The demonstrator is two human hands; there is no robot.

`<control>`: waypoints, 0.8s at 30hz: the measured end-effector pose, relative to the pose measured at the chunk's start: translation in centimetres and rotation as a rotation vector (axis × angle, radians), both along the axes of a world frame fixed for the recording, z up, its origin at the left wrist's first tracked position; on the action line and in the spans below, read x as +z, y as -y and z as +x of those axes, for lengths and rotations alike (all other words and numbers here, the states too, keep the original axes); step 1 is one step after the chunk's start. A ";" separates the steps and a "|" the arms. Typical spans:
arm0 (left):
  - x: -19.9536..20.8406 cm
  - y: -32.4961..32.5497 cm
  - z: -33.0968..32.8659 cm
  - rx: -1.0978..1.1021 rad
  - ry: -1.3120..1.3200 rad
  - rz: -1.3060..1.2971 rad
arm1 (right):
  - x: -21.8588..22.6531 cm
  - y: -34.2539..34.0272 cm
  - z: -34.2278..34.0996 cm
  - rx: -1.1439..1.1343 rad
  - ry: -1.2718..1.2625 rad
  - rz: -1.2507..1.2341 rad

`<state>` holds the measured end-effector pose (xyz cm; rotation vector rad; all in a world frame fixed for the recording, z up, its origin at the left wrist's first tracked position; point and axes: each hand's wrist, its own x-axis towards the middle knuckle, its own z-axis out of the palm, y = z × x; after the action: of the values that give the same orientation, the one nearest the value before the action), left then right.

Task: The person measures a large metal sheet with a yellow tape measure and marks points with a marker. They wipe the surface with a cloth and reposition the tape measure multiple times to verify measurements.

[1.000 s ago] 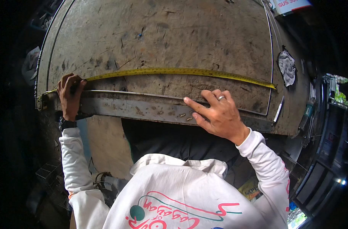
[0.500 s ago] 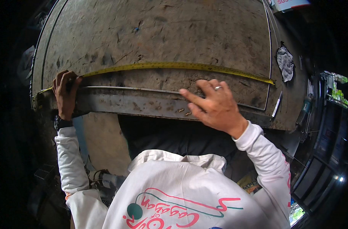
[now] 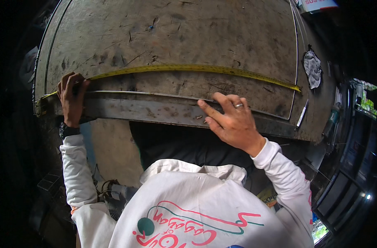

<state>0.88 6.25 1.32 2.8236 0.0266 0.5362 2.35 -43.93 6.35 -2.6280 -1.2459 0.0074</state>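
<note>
My left hand (image 3: pixel 72 99) pins the tape (image 3: pixel 188 68) near the desk (image 3: pixel 176 29) edge, my right hand (image 3: pixel 232 122) rests open on the bar (image 3: pixel 147 110); if either slips, the tape may shift

The tape measure (image 3: pixel 196 68) is yellow with small dark marks, and it crosses the middle of the frame. The metal sheet (image 3: pixel 176 33) under it is grey-brown, with dark stains and scratches. The bar (image 3: pixel 147 110) along the near edge is dull grey with rust-brown spots. The rag (image 3: pixel 312 68) at the upper right is white with grey dirt. The pen (image 3: pixel 301 113) at the right is white with a dark tip. The shirt (image 3: pixel 188 206) at the bottom is white, with a pink, red and green pattern. The right hand (image 3: pixel 234 122) wears a silver ring. The left hand (image 3: pixel 71 98) has a black watch at the wrist.
</note>
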 end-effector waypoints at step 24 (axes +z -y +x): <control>1.4 12.7 -1.6 -0.363 0.005 -0.294 | 2.2 -4.0 3.4 -0.542 -0.849 0.321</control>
<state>-0.73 -6.42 2.67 2.4599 -0.3696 0.4151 5.72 -39.96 8.58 -2.1805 -0.2236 0.6808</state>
